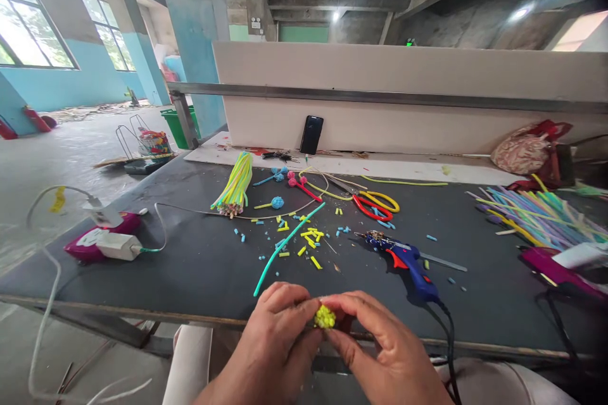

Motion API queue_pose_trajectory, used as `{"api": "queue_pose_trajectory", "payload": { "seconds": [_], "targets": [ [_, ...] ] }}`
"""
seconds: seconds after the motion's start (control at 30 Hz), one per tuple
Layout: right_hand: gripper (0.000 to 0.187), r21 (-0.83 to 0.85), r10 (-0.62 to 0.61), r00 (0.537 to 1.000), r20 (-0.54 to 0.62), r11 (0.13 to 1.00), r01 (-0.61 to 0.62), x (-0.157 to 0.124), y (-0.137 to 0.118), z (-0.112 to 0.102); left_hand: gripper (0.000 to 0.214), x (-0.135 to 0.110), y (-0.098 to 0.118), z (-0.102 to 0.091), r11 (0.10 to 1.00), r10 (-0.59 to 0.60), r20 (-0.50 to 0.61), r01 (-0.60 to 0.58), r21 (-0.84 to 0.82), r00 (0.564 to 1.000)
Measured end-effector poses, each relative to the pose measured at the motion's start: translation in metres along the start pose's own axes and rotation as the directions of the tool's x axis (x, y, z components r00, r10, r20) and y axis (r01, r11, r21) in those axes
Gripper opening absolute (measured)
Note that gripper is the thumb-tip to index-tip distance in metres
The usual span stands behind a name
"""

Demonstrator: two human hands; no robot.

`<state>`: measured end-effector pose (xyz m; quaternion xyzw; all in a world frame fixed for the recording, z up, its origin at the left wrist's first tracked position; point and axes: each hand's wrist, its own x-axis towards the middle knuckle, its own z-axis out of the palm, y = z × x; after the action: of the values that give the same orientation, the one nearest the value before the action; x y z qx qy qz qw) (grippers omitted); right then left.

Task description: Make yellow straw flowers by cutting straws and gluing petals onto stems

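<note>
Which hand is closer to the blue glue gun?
Right. The right hand sits just below and left of the blue plastic glue gun; the left hand is farther left, beyond the small yellow ball both hands pinch.

Things laid out around the glue gun [407,261] on the table [190,266]

Scissors [375,204] lie behind it, straw bundle [236,185] far left, loose straws [536,215] right, phone [311,135] behind.

Blue walls [95,76]; concrete floor [71,139].

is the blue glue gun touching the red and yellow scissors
Apart. The head view shows bare dark table between the blue glue gun and the red and yellow scissors.
</note>
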<state>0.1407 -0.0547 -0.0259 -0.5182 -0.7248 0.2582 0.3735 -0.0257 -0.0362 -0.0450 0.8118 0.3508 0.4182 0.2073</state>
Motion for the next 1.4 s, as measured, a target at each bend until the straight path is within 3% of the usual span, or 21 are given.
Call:
{"api": "queue_pose_trajectory", "payload": {
  "seconds": [0.17,0.3,0.37,0.47,0.6,0.87,1.17,1.27,1.4],
  "targets": [
    [0.008,0.095,0.121,0.993,-0.002,0.988,-0.121,0.002,0.006,-0.002,0.034,-0.001,0.000,0.001,0.956,-0.151,0.086,0.167,-0.241,0.985],
    [0.010,0.340,0.283,0.957,0.067,0.895,-0.289,0.004,0.014,0.001,0.032,-0.005,-0.001,0.011,0.853,-0.373,0.040,0.360,-0.378,0.927],
    [0.015,0.455,0.344,0.935,0.087,0.821,-0.344,0.005,0.016,0.003,0.026,-0.009,-0.003,0.018,0.832,-0.432,-0.022,0.388,-0.396,0.902],
    [0.017,0.547,0.391,0.917,0.078,0.752,-0.367,0.004,0.015,0.005,0.016,-0.014,-0.005,0.024,0.884,-0.334,-0.160,0.251,-0.394,0.929],
    [0.018,0.542,0.386,0.919,0.081,0.757,-0.365,0.003,0.014,0.008,0.013,-0.013,-0.003,0.023,0.940,-0.167,-0.239,0.081,-0.332,0.957],
    [0.020,0.532,0.382,0.922,0.066,0.768,-0.356,0.001,0.009,0.014,0.011,-0.012,-0.002,0.025,0.954,-0.182,-0.287,0.099,-0.282,0.940],
    [0.019,0.536,0.382,0.918,0.110,0.755,-0.378,0.001,0.008,0.016,0.008,-0.015,-0.001,0.024,0.911,-0.303,-0.170,0.232,-0.340,0.938],
    [0.021,0.547,0.398,0.907,0.137,0.733,-0.404,0.001,0.007,0.016,0.006,-0.015,-0.001,0.025,0.848,-0.411,-0.114,0.334,-0.411,0.904],
    [0.027,0.612,0.367,0.902,0.227,0.667,-0.425,0.003,0.008,0.008,0.003,-0.015,-0.005,0.025,0.657,-0.568,0.020,0.467,-0.592,0.823]
  ]
}}
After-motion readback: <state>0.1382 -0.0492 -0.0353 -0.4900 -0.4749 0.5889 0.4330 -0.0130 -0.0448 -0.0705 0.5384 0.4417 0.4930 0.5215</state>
